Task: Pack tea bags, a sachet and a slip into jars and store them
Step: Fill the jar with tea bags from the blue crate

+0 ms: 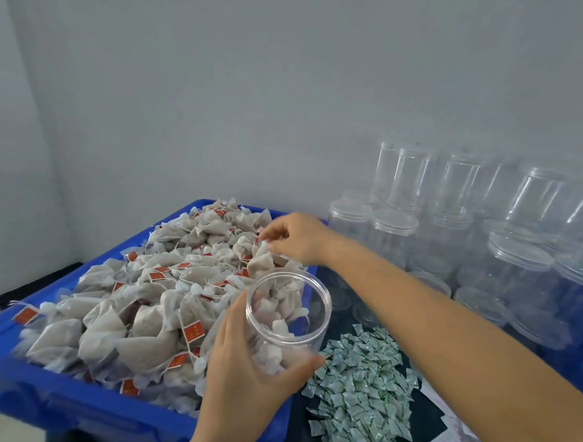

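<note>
Filling stage: left hand (243, 379) grips open jar (287, 316) at crate (75, 408); right hand (296, 236) pinches tea bag (261, 261). Next, likely drop it in.

The left hand (243, 369) comes up from the bottom edge, palm turned inward, fingers and thumb curled wide in a holding grip. The right arm (445, 331) is bare and stretches from the lower right corner up to the left, nearly straight. The right hand (296, 237) bends down at the wrist, fingertips (266, 234) pinched together.
</note>
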Motion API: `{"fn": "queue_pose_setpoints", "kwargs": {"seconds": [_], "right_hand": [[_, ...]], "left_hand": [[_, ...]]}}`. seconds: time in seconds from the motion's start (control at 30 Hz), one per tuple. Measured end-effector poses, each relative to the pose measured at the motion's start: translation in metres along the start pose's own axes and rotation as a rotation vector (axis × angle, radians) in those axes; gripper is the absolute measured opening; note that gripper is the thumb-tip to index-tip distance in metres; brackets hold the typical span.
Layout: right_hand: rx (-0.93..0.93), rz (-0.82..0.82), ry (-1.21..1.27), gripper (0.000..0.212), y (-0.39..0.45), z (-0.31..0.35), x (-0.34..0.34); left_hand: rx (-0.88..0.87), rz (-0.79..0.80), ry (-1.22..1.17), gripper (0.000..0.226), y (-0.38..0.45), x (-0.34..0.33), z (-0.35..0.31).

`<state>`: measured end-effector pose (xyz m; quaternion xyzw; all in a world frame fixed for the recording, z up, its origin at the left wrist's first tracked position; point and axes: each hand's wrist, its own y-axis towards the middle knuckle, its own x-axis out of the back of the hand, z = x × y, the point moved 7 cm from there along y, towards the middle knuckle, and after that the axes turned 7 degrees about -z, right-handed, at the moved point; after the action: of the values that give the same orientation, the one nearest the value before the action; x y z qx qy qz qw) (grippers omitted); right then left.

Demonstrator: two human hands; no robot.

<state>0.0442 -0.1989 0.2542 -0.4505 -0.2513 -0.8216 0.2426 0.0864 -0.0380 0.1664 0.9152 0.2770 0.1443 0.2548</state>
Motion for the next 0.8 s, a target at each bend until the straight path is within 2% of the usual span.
{"fn": "queue_pose_setpoints", "kwargs": {"seconds": [0.13, 0.27, 0.4, 0.53, 0.63, 0.8], "right_hand": [[-0.022, 0.078, -0.131, 0.045, 0.008, -0.017, -0.043], [0.012, 0.053, -0.248, 0.026, 0.013, -0.023, -0.057], [-0.038, 0.008, -0.217, 0.021, 0.020, -0.028, -0.058], [-0.065, -0.042, -0.039, 0.022, 0.020, -0.029, -0.056], [-0.115, -0.156, 0.124, 0.018, 0.019, -0.029, -0.041], [-0.208, -0.237, 0.507, 0.007, 0.009, -0.018, 0.005]], "left_hand": [[-0.012, -0.011, -0.027, 0.090, 0.001, 0.002, -0.002], [-0.004, -0.030, -0.020, 0.087, 0.001, 0.004, 0.001], [0.007, -0.047, -0.013, 0.084, 0.002, 0.005, 0.001], [0.020, -0.061, -0.015, 0.084, 0.003, 0.006, 0.001], [0.029, -0.057, -0.016, 0.084, 0.003, 0.006, 0.001], [0.069, -0.042, -0.008, 0.097, 0.003, 0.004, 0.010]]}}
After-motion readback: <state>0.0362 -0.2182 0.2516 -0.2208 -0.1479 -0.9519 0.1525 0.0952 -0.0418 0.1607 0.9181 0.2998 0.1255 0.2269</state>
